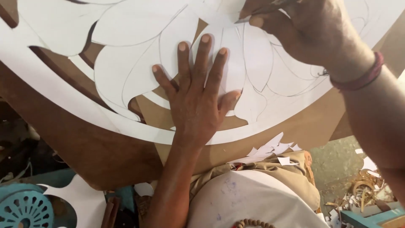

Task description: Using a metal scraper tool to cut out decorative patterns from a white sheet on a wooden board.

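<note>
Paper stencil [126, 63]: white, pencilled with grey curving petal and leaf outlines. Board [105, 152] beneath: reddish-brown to tan wood. Paper offcuts [270, 152]: white. Wrist thread [363, 78]: dull red. Lap cloth [291, 173]: khaki. Shirt [249, 198]: white, with faint purple smudges. Bead string [253, 223]: brown. Perforated disc [23, 209]: teal, with a radial slot pattern. Wood shavings [365, 190]: pale yellow-brown.

Hands: two, left hand [196, 99], right hand [295, 29]
Paper stencil [126, 46]: one
Wooden board [97, 147]: one
Red wristband [358, 76]: one
</note>
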